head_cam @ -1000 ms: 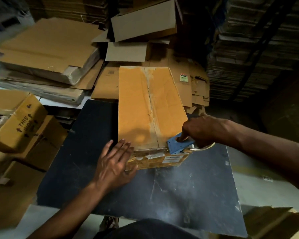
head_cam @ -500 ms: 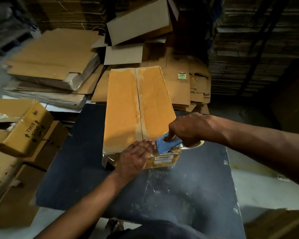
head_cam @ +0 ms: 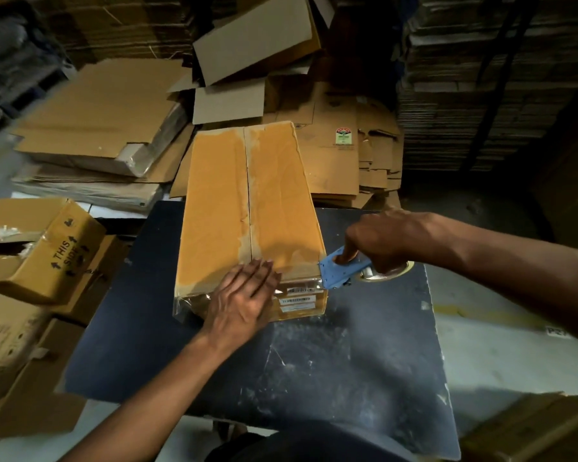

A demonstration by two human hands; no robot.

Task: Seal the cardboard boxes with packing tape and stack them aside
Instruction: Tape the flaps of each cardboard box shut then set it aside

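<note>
A: Where is the cardboard box (head_cam: 247, 208) placed?

B: On the black tabletop (head_cam: 314, 361), toward its far edge, long axis running from near edge to far edge. The centre seam is seen running the same way; clear tape appears wrapped over the near end face.

A: Hands?

B: The left hand (head_cam: 244, 301) is laid flat, fingers straight, pressed on the box's near top edge by the seam. The tape dispenser (head_cam: 342, 270), blue, is gripped by the right hand (head_cam: 381, 238), forefinger pressed on its top; it is held touching the box's near right corner.

A: Key relation for the next move?

B: The seam lies left of the dispenser, under the left fingertips. Likely the dispenser has to be brought left to the seam, then drawn along the long axis toward the far edge. The right hand is nearer the tool; the box is steadied by the left.
</note>
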